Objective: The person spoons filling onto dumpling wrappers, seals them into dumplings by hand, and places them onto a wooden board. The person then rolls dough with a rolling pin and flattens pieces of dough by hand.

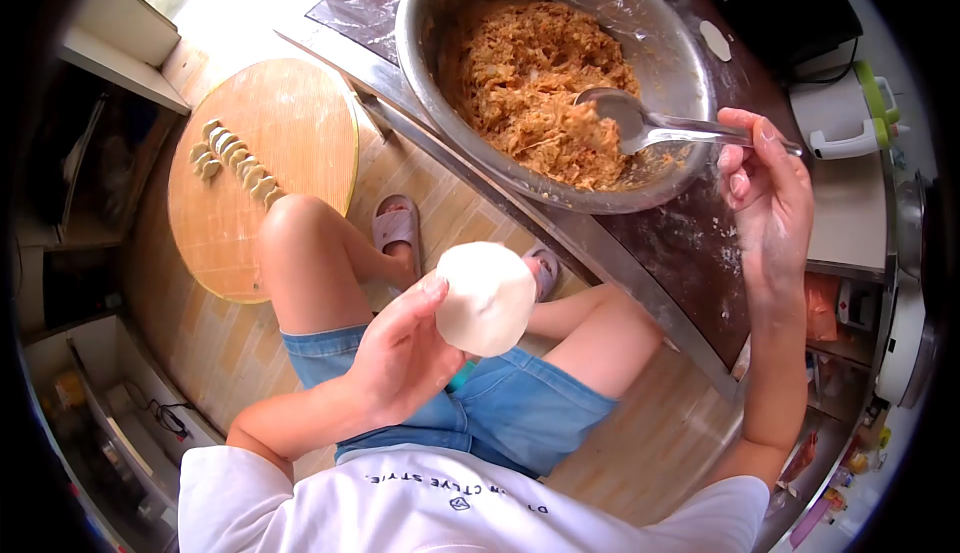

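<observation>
My left hand point(400, 348) holds a round white dumpling wrapper point(486, 299) above my lap, thumb on its near edge and the other fingers partly hidden behind it. In my right hand point(765, 178) is the handle of a metal spoon point(690, 131), gripped between thumb and fingers. The bowl of the spoon rests in the orange-brown minced filling point(545, 83). That filling sits in a large metal basin point(425, 83) on the dark tabletop. One small smear shows on the wrapper's face.
To the left, a round tray point(310, 143) carries a row of several formed dumplings point(240, 161). Loose flour dusts the dark table point(670, 253). Another wrapper point(715, 41) lies right of the basin, near a white and green appliance point(850, 113). Open shelves stand at both sides.
</observation>
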`<action>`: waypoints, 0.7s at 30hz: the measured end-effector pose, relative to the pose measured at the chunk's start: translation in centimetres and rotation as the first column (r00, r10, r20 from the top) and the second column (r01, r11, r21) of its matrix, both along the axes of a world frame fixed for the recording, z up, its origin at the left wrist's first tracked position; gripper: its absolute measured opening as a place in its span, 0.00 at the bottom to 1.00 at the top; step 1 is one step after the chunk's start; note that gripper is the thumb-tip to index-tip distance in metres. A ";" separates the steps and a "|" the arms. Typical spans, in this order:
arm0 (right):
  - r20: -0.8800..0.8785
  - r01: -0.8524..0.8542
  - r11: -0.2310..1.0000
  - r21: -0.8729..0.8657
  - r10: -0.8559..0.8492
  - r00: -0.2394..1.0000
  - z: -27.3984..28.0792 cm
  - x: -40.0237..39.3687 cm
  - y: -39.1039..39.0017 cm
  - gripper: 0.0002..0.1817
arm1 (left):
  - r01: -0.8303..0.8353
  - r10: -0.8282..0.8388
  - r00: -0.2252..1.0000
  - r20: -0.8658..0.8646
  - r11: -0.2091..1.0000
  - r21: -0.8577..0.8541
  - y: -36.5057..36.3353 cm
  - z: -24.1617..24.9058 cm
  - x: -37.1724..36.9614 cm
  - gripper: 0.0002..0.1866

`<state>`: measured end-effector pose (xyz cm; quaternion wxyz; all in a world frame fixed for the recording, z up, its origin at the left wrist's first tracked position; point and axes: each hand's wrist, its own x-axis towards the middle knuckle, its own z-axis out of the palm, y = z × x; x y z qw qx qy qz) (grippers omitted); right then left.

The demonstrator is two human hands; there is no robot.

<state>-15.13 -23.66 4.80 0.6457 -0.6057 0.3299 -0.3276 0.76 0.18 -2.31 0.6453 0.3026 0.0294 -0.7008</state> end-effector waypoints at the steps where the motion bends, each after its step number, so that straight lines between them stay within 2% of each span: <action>1: 0.065 -0.007 0.999 0.051 0.003 0.998 0.1 -0.3 0.4 0.19 | -0.017 0.016 1.000 -0.014 0.997 -0.077 -0.4 1.0 0.0 0.30; 5: 0.270 -0.062 0.960 0.275 -0.015 0.963 -0.3 -1.5 3.6 0.18 | -0.220 0.182 0.972 -0.149 0.927 -0.302 -2.0 3.8 -1.2 0.32; 9: 0.422 -0.164 0.870 0.465 -0.055 0.905 -2.9 -2.9 8.4 0.18 | -0.296 0.205 0.925 -0.320 0.917 -0.268 -2.1 4.5 -1.9 0.31; 11: 0.427 -0.105 0.856 0.507 -0.144 0.893 -4.4 -3.0 10.8 0.18 | -0.336 0.206 0.884 -0.419 0.904 -0.265 -2.0 4.7 -2.3 0.31; 12: 0.421 -0.093 0.863 0.496 -0.146 0.895 -5.2 -3.2 11.6 0.20 | -0.333 0.215 0.884 -0.414 0.912 -0.237 -1.8 4.6 -2.5 0.30; 13: 0.433 -0.104 0.891 0.442 -0.110 0.895 -6.0 -3.4 12.1 0.21 | -0.339 0.220 0.879 -0.423 0.913 -0.229 -1.7 4.5 -2.5 0.30; 15: 0.321 0.014 0.980 0.198 -0.078 0.944 -6.2 -3.8 13.5 0.19 | -0.350 0.230 0.869 -0.438 0.912 -0.215 -1.5 4.3 -2.4 0.30; 16: 0.301 0.020 0.999 -0.028 -0.011 0.954 -6.3 -4.0 13.5 0.17 | -0.346 0.218 0.870 -0.442 0.909 -0.233 -1.4 4.2 -2.3 0.30; 17: 0.265 0.020 0.968 -0.249 0.049 0.963 -6.5 -4.2 13.6 0.15 | -0.341 0.206 0.870 -0.447 0.907 -0.246 -1.2 4.1 -2.2 0.30; 18: 0.217 0.013 0.889 -0.458 0.097 0.971 -6.6 -4.6 13.6 0.13 | -0.335 0.193 0.871 -0.452 0.906 -0.259 -1.1 4.0 -2.2 0.30; 19: 0.096 -0.041 0.735 -0.676 0.144 0.985 -6.2 -5.0 13.3 0.13 | -0.325 0.193 0.882 -0.431 0.910 -0.258 -1.0 3.9 -2.1 0.30; 21: -0.160 -0.193 0.287 -0.938 0.137 0.978 -4.6 -5.8 12.7 0.13 | -0.306 0.191 0.901 -0.389 0.916 -0.258 -0.8 3.7 -2.0 0.30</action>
